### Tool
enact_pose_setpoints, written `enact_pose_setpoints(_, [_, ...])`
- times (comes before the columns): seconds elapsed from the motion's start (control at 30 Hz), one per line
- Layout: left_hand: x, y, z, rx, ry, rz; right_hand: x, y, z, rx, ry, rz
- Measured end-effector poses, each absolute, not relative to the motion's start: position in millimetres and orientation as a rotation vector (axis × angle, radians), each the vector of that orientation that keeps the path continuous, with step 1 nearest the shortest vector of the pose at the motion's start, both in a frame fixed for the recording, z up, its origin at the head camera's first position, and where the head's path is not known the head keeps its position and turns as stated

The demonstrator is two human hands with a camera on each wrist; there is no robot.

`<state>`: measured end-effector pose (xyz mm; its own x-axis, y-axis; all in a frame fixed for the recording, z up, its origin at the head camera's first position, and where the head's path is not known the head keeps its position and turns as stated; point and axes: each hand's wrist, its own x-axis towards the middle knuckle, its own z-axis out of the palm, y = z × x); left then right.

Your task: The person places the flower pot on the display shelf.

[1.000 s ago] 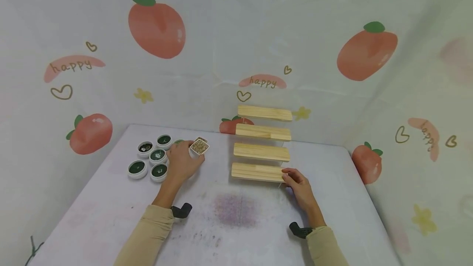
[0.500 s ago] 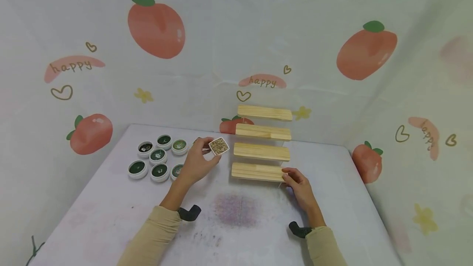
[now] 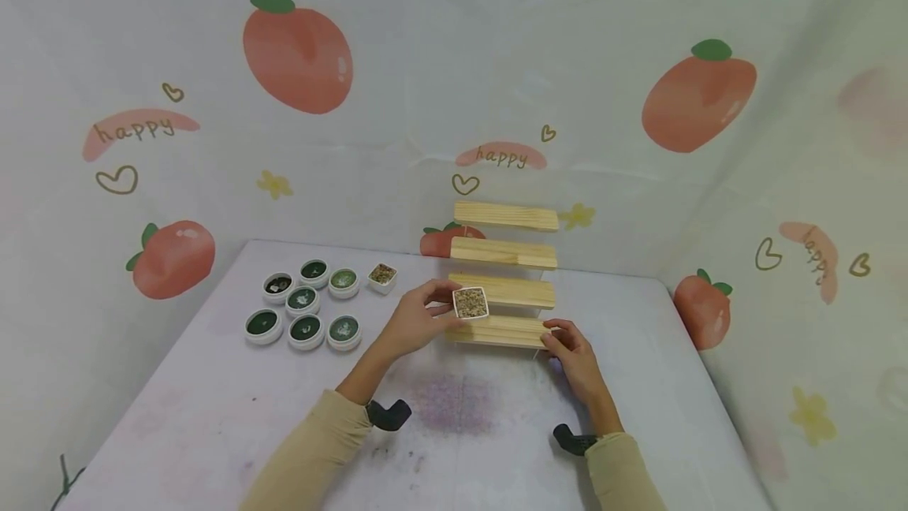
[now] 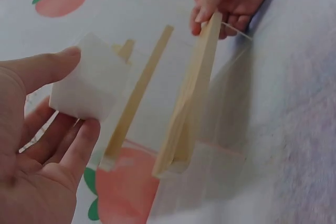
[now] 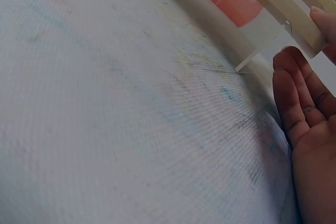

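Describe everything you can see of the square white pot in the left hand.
The pot is small and white, with a square mouth and plain, smooth-looking sides; whether it is ceramic or plastic, I can't tell. Tan-brown, grainy filling shows inside, below the thin white rim. The left hand pinches it between thumb and fingers, mouth upward. In the head view it overlaps the lower boards of the stepped wooden shelf; contact with them is unclear.

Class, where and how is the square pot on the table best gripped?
Likely by opposite walls of the square pot, from the right: its flat sides suit a pinch, its top faces up, and a round tub stands left.
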<state>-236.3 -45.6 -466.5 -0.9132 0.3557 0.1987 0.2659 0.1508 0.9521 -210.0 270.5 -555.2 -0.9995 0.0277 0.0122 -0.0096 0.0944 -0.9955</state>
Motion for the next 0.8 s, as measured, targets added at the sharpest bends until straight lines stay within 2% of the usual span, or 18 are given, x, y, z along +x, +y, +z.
enact_pose_setpoints(0.3, [-235.8,-16.6,-469.3,0.766,2.201,1.882,-211.5,271.2,-558.1,-0.045,-2.306,2.090])
enact_pose_setpoints(0.57, [-234.7,10.6,-474.5,0.753,2.185,1.916,-213.1,269.7,-559.1,-0.036,-2.306,2.077])
enact_pose_setpoints(0.8, [-230.3,32.5,-479.5,0.765,2.221,1.925,-204.5,265.4,-544.1,-0.082,-2.297,2.116])
